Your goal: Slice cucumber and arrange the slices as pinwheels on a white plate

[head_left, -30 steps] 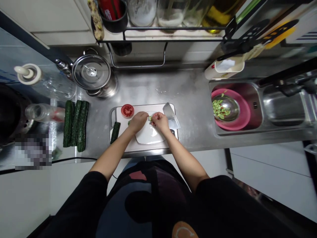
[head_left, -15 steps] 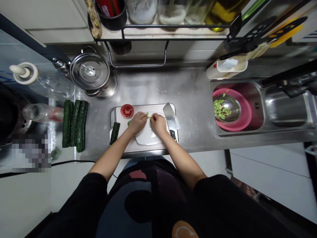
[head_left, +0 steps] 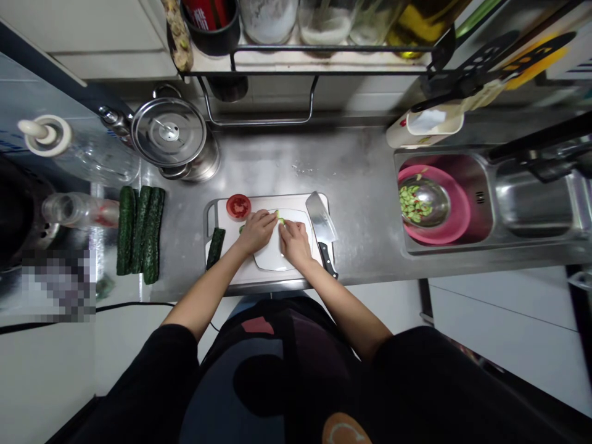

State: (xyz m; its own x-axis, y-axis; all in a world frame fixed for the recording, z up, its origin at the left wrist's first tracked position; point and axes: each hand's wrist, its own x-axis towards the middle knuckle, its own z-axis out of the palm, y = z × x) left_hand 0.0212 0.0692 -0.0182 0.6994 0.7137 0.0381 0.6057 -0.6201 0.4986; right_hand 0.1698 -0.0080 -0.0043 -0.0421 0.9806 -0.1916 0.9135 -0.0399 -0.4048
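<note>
Over a white plate [head_left: 272, 262] on the cutting board [head_left: 235, 274], my two hands work close together. My left hand [head_left: 259, 232] is closed in a pinch, a pale green cucumber slice [head_left: 278, 214] at its fingertips. Pinched in my right hand [head_left: 295, 243] is another small green piece [head_left: 282, 221], which looks like a cucumber slice. A halved tomato [head_left: 238, 207] lies on the board, cut side up. Left of my left hand rests a cut length of cucumber [head_left: 215, 247]. A cleaver [head_left: 322, 219] with a black handle lies at the board's right side.
Several whole cucumbers [head_left: 140, 234] lie on the left of the steel counter [head_left: 365, 203]. A lidded steel pot [head_left: 169, 132] stands behind them. In the sink, a pink basin [head_left: 457, 213] contains a steel bowl [head_left: 439, 206] of vegetable slices. A jar rack [head_left: 314, 65] hangs above.
My right hand has drawn slightly back toward me, so the small green pieces show more. More of the cleaver's handle is visible. My left hand has barely moved.
</note>
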